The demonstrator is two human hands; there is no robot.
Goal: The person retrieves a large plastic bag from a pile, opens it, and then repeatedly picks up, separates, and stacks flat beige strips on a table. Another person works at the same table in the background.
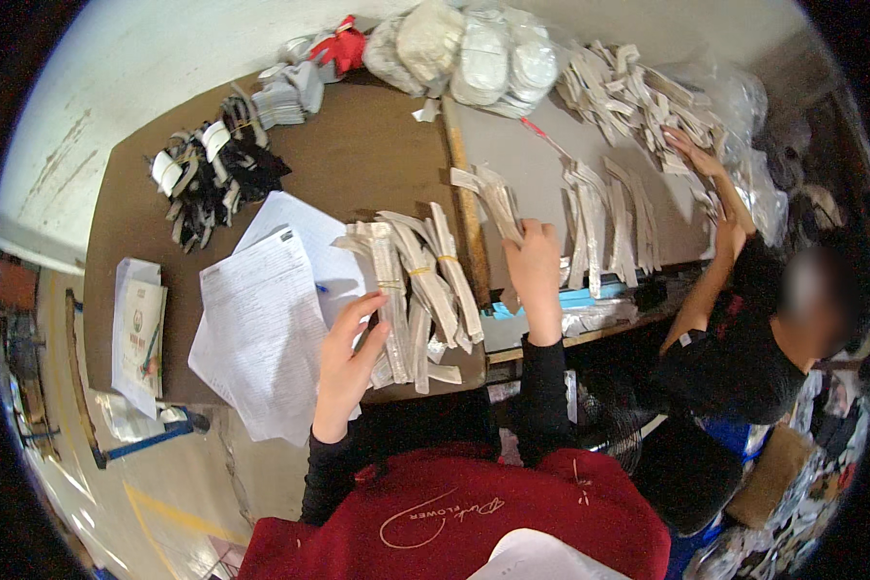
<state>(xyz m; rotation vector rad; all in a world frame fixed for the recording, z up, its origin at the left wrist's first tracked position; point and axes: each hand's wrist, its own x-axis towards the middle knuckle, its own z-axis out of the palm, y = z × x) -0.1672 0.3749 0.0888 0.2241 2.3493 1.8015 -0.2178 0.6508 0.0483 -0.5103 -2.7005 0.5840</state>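
Brown tabletop (358, 140) runs below a pale wall (174, 58). At its left sits a booklet (143, 329), then written-on sheets (261, 319). Next, the left hand (350, 360) curves loosely, thumb and fingers parted, beside banded pale strips (389, 275); whether it touches them, I cannot tell. Rightward, the right hand (535, 266) has its fingers closed on the lower end of another strip bundle (493, 193). Farther right, a co-worker's hand (691, 150) is at a strip heap (628, 97).
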